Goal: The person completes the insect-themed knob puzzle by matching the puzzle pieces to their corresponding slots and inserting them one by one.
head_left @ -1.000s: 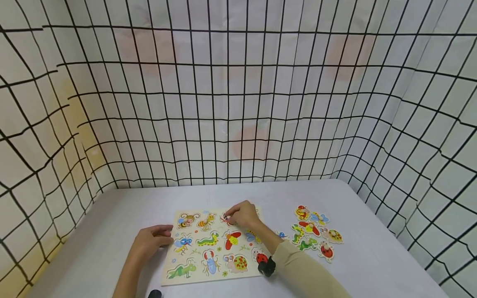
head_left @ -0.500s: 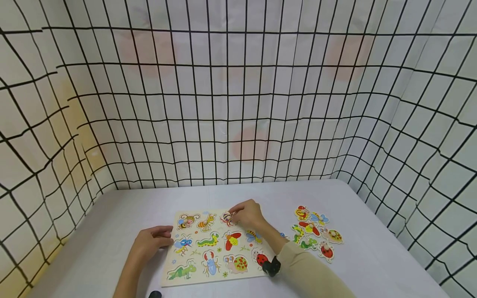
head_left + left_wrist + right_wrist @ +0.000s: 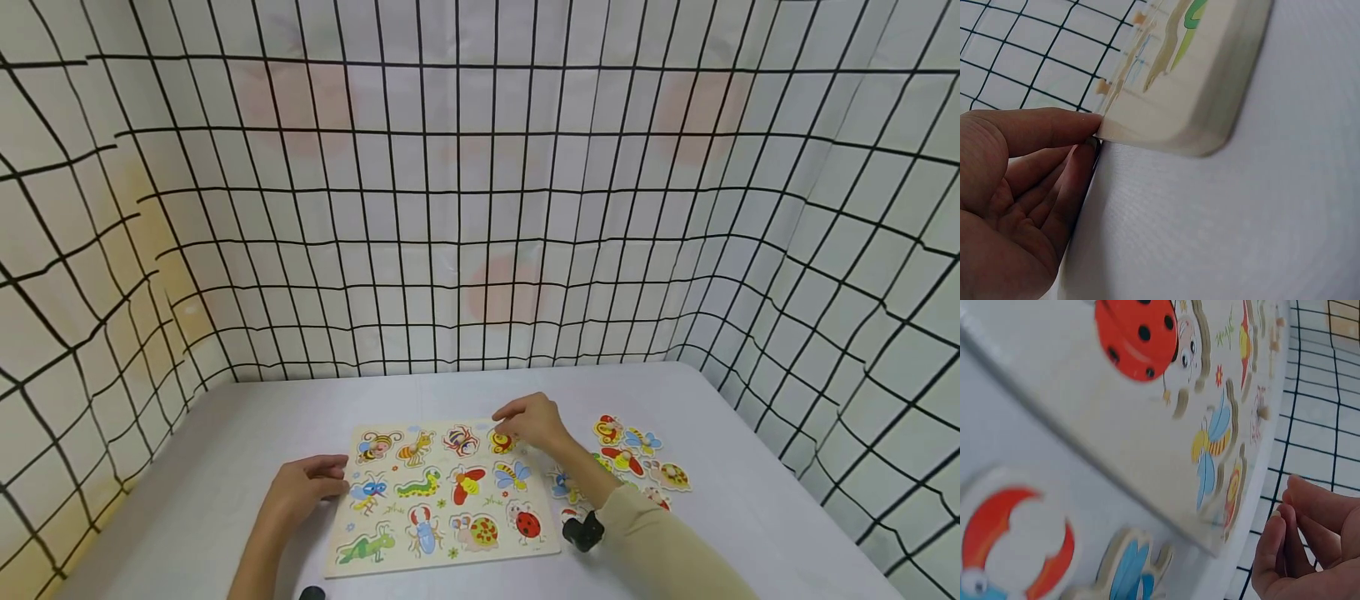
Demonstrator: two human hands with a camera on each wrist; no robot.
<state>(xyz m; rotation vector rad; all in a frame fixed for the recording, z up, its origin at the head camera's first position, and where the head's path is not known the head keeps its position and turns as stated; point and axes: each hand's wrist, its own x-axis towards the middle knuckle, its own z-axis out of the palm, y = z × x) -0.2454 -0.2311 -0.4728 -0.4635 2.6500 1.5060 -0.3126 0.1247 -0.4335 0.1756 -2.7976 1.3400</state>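
No text, label, brand, number or sign can be read anywhere.

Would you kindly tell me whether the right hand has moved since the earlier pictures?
Yes: in the head view, the right hand has moved rightward across the puzzle board, away from the spider.

A pale board (image 3: 435, 559) is lying flat, showing 3 rows of 4 bugs, its left edge touching the left hand (image 3: 303, 492), its far right corner lying below the right hand (image 3: 534, 421). A pegged spider piece (image 3: 461, 441) is sitting in the far row. Loose bug pieces (image 3: 622, 461) are lying at right.
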